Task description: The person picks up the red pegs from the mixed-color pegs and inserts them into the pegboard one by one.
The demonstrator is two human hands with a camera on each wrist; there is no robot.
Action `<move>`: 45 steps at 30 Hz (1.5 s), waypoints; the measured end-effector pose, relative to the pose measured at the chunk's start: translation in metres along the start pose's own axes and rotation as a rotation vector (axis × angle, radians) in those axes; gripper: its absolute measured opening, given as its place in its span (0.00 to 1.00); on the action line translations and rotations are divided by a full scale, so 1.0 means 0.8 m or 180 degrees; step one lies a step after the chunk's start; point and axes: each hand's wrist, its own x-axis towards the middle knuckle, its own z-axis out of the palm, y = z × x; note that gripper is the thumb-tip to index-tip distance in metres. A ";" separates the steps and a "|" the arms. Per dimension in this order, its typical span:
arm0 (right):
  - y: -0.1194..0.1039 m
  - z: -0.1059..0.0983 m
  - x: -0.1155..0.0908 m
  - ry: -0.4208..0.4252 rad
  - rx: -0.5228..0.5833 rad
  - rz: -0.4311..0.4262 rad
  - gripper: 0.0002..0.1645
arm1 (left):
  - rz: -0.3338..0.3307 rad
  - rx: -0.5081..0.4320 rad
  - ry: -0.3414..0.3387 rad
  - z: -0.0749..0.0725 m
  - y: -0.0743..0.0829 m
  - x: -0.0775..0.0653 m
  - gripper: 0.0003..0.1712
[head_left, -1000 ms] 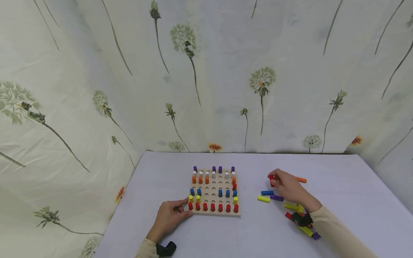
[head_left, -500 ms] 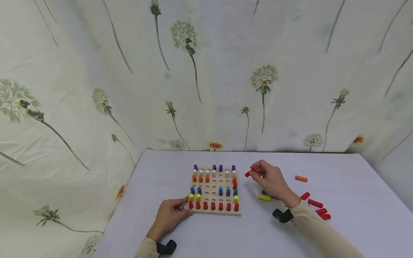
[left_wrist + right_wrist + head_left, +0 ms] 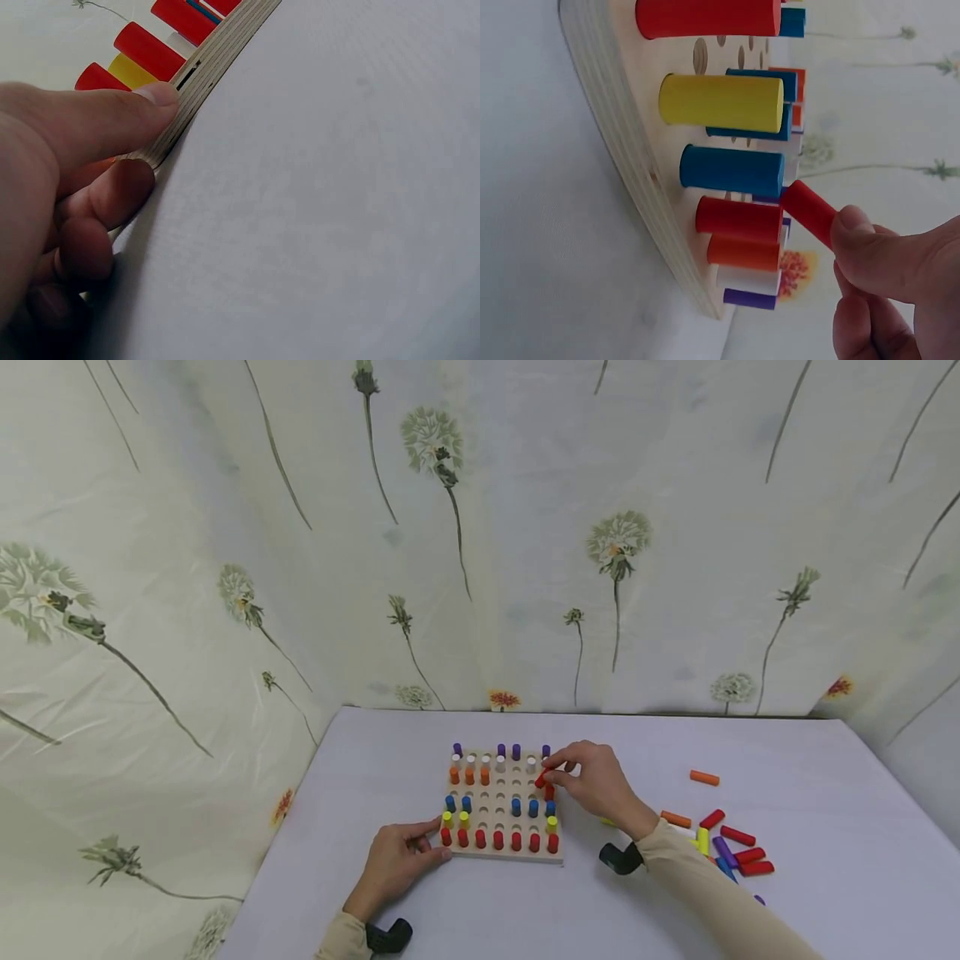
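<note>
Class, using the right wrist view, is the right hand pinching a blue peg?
No, the right hand pinches a red peg.

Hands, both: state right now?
Left hand: gripping the near-left corner of the wooden pegboard.
Right hand: pinching a tilted red peg, not seated in a hole.

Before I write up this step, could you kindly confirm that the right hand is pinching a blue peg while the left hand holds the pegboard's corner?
Not quite: the right hand pinches a red peg, not a blue one, as the right wrist view shows. The left hand does hold the corner of the pegboard.
</note>
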 end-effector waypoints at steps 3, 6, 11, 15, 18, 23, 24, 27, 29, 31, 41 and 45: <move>-0.005 0.004 0.004 -0.0087 0.0029 0.0008 0.10 | 0.0011 -0.0010 -0.0009 -0.001 0.001 0.002 0.30; -0.006 0.009 0.007 -0.0193 0.0027 0.0000 0.10 | 0.0014 -0.0021 -0.0017 -0.001 0.003 0.002 0.30; -0.006 0.020 0.009 -0.0357 -0.0033 -0.0008 0.08 | -0.0016 -0.0016 0.0003 -0.002 0.002 0.001 0.29; -0.011 0.026 0.011 -0.0421 -0.0110 0.0091 0.07 | -0.0037 -0.0038 -0.0010 -0.001 0.000 -0.001 0.30; -0.017 0.027 0.013 -0.0442 -0.0166 0.0079 0.07 | -0.0033 -0.0049 -0.0012 -0.001 0.000 -0.001 0.30; -0.023 0.025 0.014 -0.0537 -0.0280 0.0010 0.05 | -0.0030 -0.0059 -0.0009 -0.001 0.000 -0.001 0.30; -0.024 0.024 0.014 -0.0556 -0.0301 0.0003 0.05 | -0.0031 -0.0056 -0.0010 -0.001 0.000 -0.001 0.30; -0.025 0.021 0.013 -0.0582 -0.0371 -0.0014 0.04 | -0.0023 -0.0039 -0.0005 -0.001 0.000 -0.001 0.30; -0.025 0.019 0.012 -0.0589 -0.0400 0.0006 0.04 | -0.0024 -0.0023 0.0008 0.000 0.000 -0.001 0.30; -0.024 0.018 0.010 -0.0606 -0.0413 0.0061 0.04 | -0.0022 -0.0019 0.0008 0.001 0.000 -0.002 0.30; -0.023 0.021 0.009 -0.0554 -0.0385 0.0135 0.05 | -0.0030 -0.0060 -0.0005 0.001 -0.001 -0.001 0.30; -0.026 0.027 0.012 -0.0529 -0.0360 0.0103 0.05 | -0.0009 -0.0067 -0.0004 0.002 -0.001 -0.001 0.30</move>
